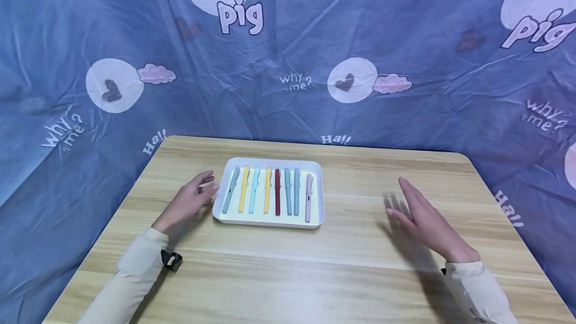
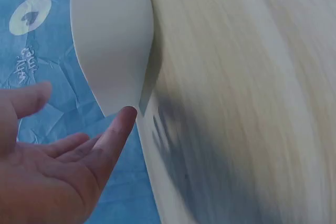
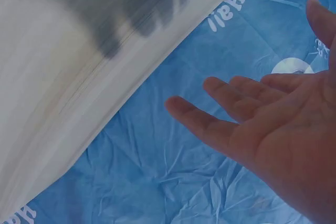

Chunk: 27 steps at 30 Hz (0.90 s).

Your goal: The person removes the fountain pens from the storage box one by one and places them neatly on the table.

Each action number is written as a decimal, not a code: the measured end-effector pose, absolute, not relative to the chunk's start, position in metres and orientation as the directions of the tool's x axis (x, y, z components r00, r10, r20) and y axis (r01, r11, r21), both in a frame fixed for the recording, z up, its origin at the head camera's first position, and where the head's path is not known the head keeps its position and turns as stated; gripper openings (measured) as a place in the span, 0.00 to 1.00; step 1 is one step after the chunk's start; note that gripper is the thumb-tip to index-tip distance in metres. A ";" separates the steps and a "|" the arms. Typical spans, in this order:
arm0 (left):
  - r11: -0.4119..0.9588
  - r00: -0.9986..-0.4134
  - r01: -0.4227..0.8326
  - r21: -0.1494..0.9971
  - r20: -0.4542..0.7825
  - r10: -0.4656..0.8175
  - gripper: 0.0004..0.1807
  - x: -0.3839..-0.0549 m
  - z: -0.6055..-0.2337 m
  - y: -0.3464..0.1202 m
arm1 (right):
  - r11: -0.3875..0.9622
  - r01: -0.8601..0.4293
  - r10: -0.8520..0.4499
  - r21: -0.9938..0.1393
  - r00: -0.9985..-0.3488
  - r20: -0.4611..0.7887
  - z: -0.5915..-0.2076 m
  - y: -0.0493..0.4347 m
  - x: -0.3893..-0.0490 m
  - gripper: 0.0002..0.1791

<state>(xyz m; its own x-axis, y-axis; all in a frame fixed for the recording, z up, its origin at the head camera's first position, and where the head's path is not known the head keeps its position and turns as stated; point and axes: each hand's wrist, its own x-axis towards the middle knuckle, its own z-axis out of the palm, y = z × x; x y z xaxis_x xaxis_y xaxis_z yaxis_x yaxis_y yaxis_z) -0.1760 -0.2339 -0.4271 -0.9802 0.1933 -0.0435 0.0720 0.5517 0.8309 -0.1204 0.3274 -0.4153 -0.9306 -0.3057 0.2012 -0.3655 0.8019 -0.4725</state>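
Note:
A shallow white tray (image 1: 270, 222) lies on the table with several pens side by side in it. From left to right they run from a grey-blue pen (image 1: 231, 191) through yellow, light blue and yellow to a dark red pen (image 1: 277, 194), two more grey-blue ones and a pale lilac pen (image 1: 308, 199). My left hand (image 1: 191, 201) is at the tray's left edge, fingers loosely bent and holding nothing; in the left wrist view a fingertip overlaps the end of the tray (image 2: 113, 35). Well to the right of the tray, my right hand (image 1: 425, 219) hovers over the table, fingers extended and holding nothing.
The wood-grain table (image 1: 288, 274) has rounded far corners. Behind and beside it hangs a blue printed cloth (image 1: 270, 109) with words and hearts. A black strap (image 1: 171, 260) shows at the left sleeve's cuff.

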 end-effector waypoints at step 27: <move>0.592 -0.993 -0.041 0.805 -0.096 0.062 0.25 -0.189 -0.439 -0.214 | 0.776 -0.381 -0.283 -0.503 -0.922 0.262 -0.417 0.272 -0.131 0.36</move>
<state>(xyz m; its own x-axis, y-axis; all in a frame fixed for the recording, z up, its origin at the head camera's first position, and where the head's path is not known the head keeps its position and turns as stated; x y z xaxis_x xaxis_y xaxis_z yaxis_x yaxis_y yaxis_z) -0.1890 -0.2137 -0.4387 -0.9935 0.0616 -0.0958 -0.0408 0.5924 0.8046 -0.1306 0.2716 -0.4168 -0.9224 -0.2833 0.2624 -0.3813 0.7759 -0.5025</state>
